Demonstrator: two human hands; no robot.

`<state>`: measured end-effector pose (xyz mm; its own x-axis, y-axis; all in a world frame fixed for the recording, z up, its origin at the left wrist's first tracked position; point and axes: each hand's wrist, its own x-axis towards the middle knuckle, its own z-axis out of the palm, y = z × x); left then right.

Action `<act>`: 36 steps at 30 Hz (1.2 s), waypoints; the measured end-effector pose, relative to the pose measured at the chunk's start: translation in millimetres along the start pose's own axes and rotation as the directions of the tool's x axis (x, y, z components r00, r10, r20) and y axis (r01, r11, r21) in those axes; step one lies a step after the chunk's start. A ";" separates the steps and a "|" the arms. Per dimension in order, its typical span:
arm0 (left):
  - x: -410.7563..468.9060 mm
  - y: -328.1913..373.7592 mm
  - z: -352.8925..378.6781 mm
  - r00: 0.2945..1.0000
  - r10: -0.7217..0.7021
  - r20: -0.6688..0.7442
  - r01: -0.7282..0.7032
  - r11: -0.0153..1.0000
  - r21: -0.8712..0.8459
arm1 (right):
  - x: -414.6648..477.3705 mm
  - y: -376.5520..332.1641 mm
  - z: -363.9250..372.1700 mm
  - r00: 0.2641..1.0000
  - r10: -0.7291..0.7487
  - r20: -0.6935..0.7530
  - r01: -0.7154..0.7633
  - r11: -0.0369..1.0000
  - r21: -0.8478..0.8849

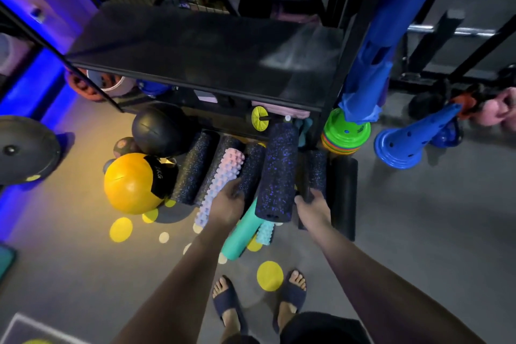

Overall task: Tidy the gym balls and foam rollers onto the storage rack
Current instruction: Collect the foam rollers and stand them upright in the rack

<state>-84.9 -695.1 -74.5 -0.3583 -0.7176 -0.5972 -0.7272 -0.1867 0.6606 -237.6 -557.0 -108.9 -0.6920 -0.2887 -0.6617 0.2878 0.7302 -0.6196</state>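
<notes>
Grey gym floor (pixel 418 218) at the foot of a black metal storage rack (pixel 206 58), with its broad shelf bare. Foam rollers lie side by side below the shelf. The left hand (pixel 227 204) curls around a slim black flecked foam roller (pixel 252 167), beside a pink knobbed foam roller (pixel 223 179). The right hand (pixel 312 205) grasps a short black flecked foam roller (pixel 317 169). A large black purple-flecked foam roller (pixel 276 173) lies between the hands. A yellow-and-black medicine ball (pixel 131 184) rests on the floor, left of the rollers.
</notes>
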 end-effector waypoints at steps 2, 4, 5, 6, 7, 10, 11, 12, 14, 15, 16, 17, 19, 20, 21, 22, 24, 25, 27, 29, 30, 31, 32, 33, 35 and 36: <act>-8.5 -4.4 -7.5 1.000 0.013 -0.017 -0.013 1.000 0.017 | -2.7 6.1 -1.8 1.000 0.004 0.023 -0.003 0.999 -0.052; -11.7 -15.8 -15.3 1.000 -0.006 -0.019 0.005 1.000 -0.024 | -1.2 10.3 -3.7 0.999 0.028 0.028 -0.026 0.997 -0.074; -12.2 -20.9 -18.9 1.000 -0.024 -0.006 0.023 0.998 -0.064 | 0.2 11.1 -4.9 0.999 0.041 0.026 -0.038 0.995 -0.089; -12.2 -26.1 -22.7 0.999 -0.034 0.006 0.035 0.995 -0.094 | 2.5 11.6 -5.9 0.999 0.043 0.021 -0.041 0.994 -0.102; -12.2 -30.4 -26.6 0.999 -0.033 0.016 0.035 0.993 -0.114 | 3.3 11.1 -7.3 0.998 0.052 0.021 -0.049 0.991 -0.122; -9.5 -37.9 -38.0 0.997 -0.066 0.025 0.070 0.983 -0.171 | 5.1 7.0 -10.2 0.998 0.049 0.026 -0.044 0.985 -0.169; -9.4 -38.3 -42.2 0.998 -0.065 0.027 0.069 0.981 -0.183 | 4.2 4.6 -10.5 0.998 0.048 0.027 -0.043 0.984 -0.176; -9.0 -40.2 -45.7 0.998 -0.054 0.036 0.060 0.978 -0.201 | 3.8 2.9 -10.3 0.998 0.050 0.029 -0.043 0.982 -0.185; -8.8 -43.2 -53.0 0.999 -0.025 0.044 0.033 0.977 -0.208 | 0.9 -2.3 -8.1 0.998 0.044 0.033 -0.036 0.977 -0.209; -8.1 -43.5 -55.9 0.998 -0.009 0.057 0.021 0.975 -0.222 | -1.4 -5.4 -5.9 0.999 0.038 0.036 -0.029 0.974 -0.222; -6.6 -42.7 -58.8 0.998 0.001 0.068 0.015 0.970 -0.242 | -3.2 -7.5 -2.7 0.999 0.030 0.037 -0.020 0.972 -0.236; -6.7 -39.5 -62.0 0.997 0.006 0.083 0.015 0.969 -0.248 | -5.9 -9.6 0.6 0.999 0.020 0.037 -0.010 0.968 -0.250; -3.5 -40.1 -70.2 0.992 0.018 0.126 0.012 0.972 -0.234 | -10.9 -12.9 8.4 0.999 0.006 0.045 0.007 0.959 -0.285; -0.1 -43.2 -73.9 0.988 0.020 0.155 0.020 0.969 -0.247 | -14.5 -14.6 12.9 0.999 0.004 0.052 0.012 0.953 -0.302; 3.8 -47.9 -78.8 0.984 0.007 0.175 0.033 0.974 -0.225 | -17.9 -15.7 17.9 0.998 0.008 0.058 0.011 0.947 -0.320; 4.4 -47.9 -85.4 0.987 -0.004 0.163 0.031 0.986 -0.163 | -20.9 -16.4 24.0 0.998 0.018 0.059 0.003 0.942 -0.337; 13.3 -57.6 -104.2 0.996 -0.003 0.084 0.004 1.000 -0.010 | -28.6 -21.3 40.2 0.998 0.030 0.051 -0.012 0.944 -0.330; 17.6 -63.9 -115.6 0.999 -0.002 0.043 0.001 1.000 0.011 | -32.8 -24.4 51.2 0.999 0.031 0.036 -0.017 0.946 -0.324; 30.7 -84.1 -138.5 1.000 0.001 0.022 -0.001 0.999 0.035 | -39.8 -33.2 76.7 1.000 0.015 0.013 -0.010 0.945 -0.326; 42.8 -104.2 -155.5 0.996 -0.017 0.087 0.005 0.991 0.133 | -47.2 -37.2 102.4 1.000 0.014 -0.023 -0.020 0.959 -0.283; 51.4 -112.6 -161.0 0.991 -0.017 0.133 0.001 0.992 0.125 | -51.1 -40.8 114.2 0.998 0.023 -0.051 -0.034 0.970 -0.241; 60.6 -117.2 -165.0 0.984 -0.018 0.179 0.006 0.998 0.063 | -56.3 -44.7 126.0 0.997 0.030 -0.067 -0.042 0.981 -0.188; 71.5 -118.5 -168.4 0.975 -0.019 0.221 0.023 1.000 -0.013 | -59.9 -48.4 137.4 0.996 0.040 -0.079 -0.050 0.990 -0.133; 82.7 -114.7 -171.5 0.967 -0.012 0.254 0.031 0.997 -0.072 | -59.5 -51.1 149.4 0.994 0.057 -0.093 -0.065 0.995 -0.080; 110.4 -110.6 -171.9 0.962 -0.044 0.271 0.079 0.990 -0.119 | -50.8 -52.1 170.2 0.993 0.084 -0.080 -0.089 0.994 -0.063; 124.5 -110.9 -169.4 0.959 -0.060 0.276 0.097 0.988 -0.122 | -41.9 -47.1 179.0 0.992 0.101 -0.079 -0.107 0.992 -0.074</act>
<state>50.3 -877.4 -145.1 -0.4618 -0.4917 -0.7382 -0.6816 -0.3358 0.6501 -103.6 -690.1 -127.6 -0.7093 -0.1641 -0.6855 0.3104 0.8004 -0.5128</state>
